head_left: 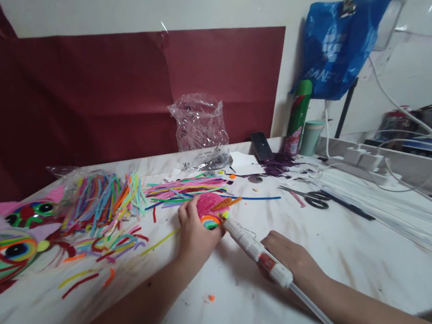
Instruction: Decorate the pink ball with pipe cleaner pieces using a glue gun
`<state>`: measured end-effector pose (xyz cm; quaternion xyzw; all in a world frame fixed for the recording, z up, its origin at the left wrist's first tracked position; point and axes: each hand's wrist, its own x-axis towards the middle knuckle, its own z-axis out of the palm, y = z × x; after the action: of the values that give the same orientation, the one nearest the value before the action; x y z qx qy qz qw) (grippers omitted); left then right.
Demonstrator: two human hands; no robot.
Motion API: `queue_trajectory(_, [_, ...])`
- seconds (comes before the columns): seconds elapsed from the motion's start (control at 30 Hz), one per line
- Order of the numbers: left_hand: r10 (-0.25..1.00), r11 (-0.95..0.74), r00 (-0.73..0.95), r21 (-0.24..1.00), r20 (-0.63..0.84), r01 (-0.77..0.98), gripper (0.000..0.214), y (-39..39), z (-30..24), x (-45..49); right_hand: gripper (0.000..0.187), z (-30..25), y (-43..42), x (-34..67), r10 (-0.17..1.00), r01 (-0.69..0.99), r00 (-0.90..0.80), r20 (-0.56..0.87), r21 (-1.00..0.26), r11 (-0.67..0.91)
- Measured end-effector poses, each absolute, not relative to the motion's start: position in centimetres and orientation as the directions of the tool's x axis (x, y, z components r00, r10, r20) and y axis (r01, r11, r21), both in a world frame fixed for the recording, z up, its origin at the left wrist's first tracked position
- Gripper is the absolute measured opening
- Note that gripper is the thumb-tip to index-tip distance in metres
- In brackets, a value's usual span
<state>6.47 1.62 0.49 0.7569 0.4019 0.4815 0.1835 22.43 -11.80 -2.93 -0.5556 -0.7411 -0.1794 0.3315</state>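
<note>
My left hand (pixel 196 232) is closed around a small pink craft piece (pixel 208 204) with rainbow rings of pipe cleaner, holding it just above the table or on it; I cannot tell which. An orange pipe cleaner piece (pixel 224 203) juts from its right side. In my right hand (pixel 290 253) is a white glue gun (pixel 255 245), its nozzle pointing at the craft piece's lower right edge. A clear glue stick (pixel 313 307) sticks out of the gun's back end. My left fingers hide part of the piece, and the glue gun hides some of my right fingers.
Pipe cleaners (pixel 102 200) lie heaped at the left beside finished-looking animal faces (pixel 18 248). Black scissors (pixel 313 197), a phone (pixel 261 146) and purple shreds (pixel 281 164) are to the right. Long clear glue sticks (pixel 396 227) and a power strip (pixel 366 161) line the right edge.
</note>
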Motion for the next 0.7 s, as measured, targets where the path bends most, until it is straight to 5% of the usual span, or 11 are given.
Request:
queue_trajectory(0.4, [0.804, -0.584, 0.181, 0.698, 0.566, 0.415, 0.069, 2.1, 0.5, 6.3, 0.013, -2.7, -12.0, 22.6, 0.62, 0.901, -0.232, 0.75, -0.075, 0.428])
queue_trajectory(0.7, [0.855, -0.514, 0.166, 0.758, 0.492, 0.402, 0.071, 2.4, 0.8, 6.0, 0.019, -1.9, -12.6, 23.7, 0.764, 0.938, -0.054, 0.643, -0.229, 0.259])
